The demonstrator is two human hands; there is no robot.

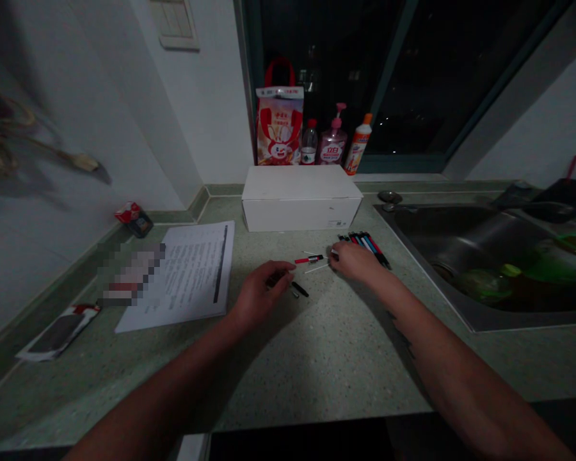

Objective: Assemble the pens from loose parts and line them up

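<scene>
Pen bits mid-bench, decent room up front

Far left, a flat packet (pixel 60 330) lies along the bench's (pixel 317 378) left edge, then printed sheets (pixel 192 272) angled beside it. Next is the left hand (pixel 270 285), fingers curled, thumb and index a narrow gap apart; can't tell if it's gripping anything. Just right of it are a black pen piece (pixel 300 290) and a red pen part (pixel 308 259), with thin white rods (pixel 316 268) beside that. A white box (pixel 301 214) limits room toward the back edge. The right hand (pixel 351 259) is pinched narrow; something pale is at the fingertips, can't tell if held. A row of pens (pixel 365 242) sits behind it, then the sink (pixel 425 269). Most of the room is toward the front edge, between the forearms.
</scene>
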